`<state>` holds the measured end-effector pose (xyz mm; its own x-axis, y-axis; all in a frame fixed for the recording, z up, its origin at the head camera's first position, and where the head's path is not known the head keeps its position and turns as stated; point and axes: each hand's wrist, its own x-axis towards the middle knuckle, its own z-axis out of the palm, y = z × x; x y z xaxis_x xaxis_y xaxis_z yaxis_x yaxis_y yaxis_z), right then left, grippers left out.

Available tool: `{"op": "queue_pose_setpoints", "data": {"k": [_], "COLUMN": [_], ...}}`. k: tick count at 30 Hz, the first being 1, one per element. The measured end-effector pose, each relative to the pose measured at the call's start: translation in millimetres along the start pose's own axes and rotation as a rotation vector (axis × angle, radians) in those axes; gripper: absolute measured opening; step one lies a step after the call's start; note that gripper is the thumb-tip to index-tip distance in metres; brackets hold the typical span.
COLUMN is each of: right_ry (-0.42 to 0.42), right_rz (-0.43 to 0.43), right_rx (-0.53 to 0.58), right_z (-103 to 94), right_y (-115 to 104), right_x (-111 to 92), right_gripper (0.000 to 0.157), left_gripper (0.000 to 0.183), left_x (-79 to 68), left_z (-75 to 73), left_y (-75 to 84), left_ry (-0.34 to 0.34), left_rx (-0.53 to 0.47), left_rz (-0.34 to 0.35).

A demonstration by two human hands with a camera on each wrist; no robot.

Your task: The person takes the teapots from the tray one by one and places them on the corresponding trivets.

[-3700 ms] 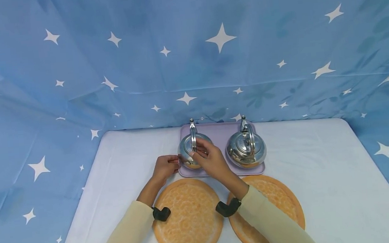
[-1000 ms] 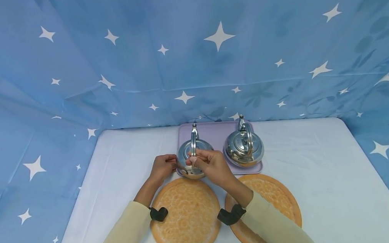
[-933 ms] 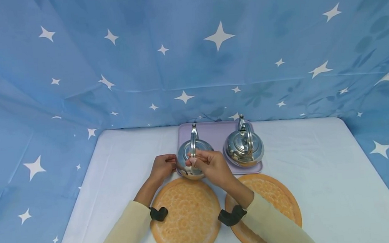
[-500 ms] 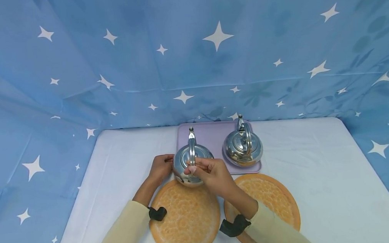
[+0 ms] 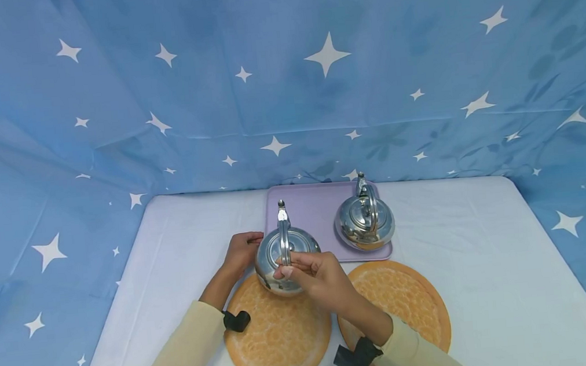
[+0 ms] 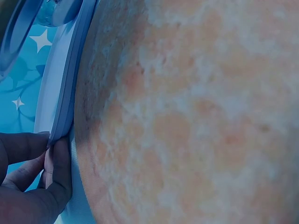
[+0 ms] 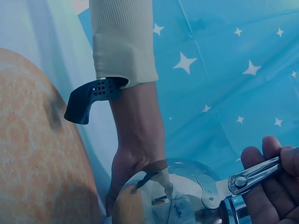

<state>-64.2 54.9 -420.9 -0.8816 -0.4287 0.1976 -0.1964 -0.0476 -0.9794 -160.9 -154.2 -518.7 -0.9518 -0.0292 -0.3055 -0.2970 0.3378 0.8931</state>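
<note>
My right hand (image 5: 324, 279) grips the arched handle (image 7: 257, 175) of a shiny steel kettle (image 5: 268, 263), its spout pointing away from me. In the head view this kettle overlaps the far part of the left round mat (image 5: 281, 347) and the tray's near left corner. My left hand (image 5: 240, 252) is at the left edge of the lilac tray (image 5: 310, 204). In the left wrist view its thumb and fingers (image 6: 28, 147) pinch the tray's corner. A second steel kettle (image 5: 360, 238) stands on the tray's right side.
A second round mat (image 5: 413, 300), printed like a baked crust, lies on the right, partly under my right forearm. The white-covered table (image 5: 488, 259) ends at a blue star-patterned curtain (image 5: 285, 90) behind and at the sides.
My right hand has brought the left kettle off its place on the tray, toward me and slightly left, over the mat. The left hand stays near the tray's left edge.
</note>
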Motion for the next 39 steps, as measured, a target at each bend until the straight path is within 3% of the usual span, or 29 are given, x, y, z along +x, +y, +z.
{"op": "queue_pose_setpoints", "data": {"k": [15,29,39], "right_ry": [-0.022,-0.077,-0.09], "right_rz": [-0.007,-0.045,-0.073], "right_rx": [-0.006,0.063,0.083], "right_z": [3.6,14.4,18.5], "right_y": [-9,-6,-6], "right_x": [-10,-24,-32], "right_gripper": [0.02,0.022,0.02], "left_gripper": [0.032,0.036,0.035], "left_x": [3.0,-2.2,-1.9], "left_z": [1.4,1.4,1.4], "left_y": [-2.3,-2.4,-1.7], "left_ry": [-0.001,0.008,-0.007], "left_rx": [0.017,0.063,0.022], "left_rz": [-0.023,-0.035,-0.022]}}
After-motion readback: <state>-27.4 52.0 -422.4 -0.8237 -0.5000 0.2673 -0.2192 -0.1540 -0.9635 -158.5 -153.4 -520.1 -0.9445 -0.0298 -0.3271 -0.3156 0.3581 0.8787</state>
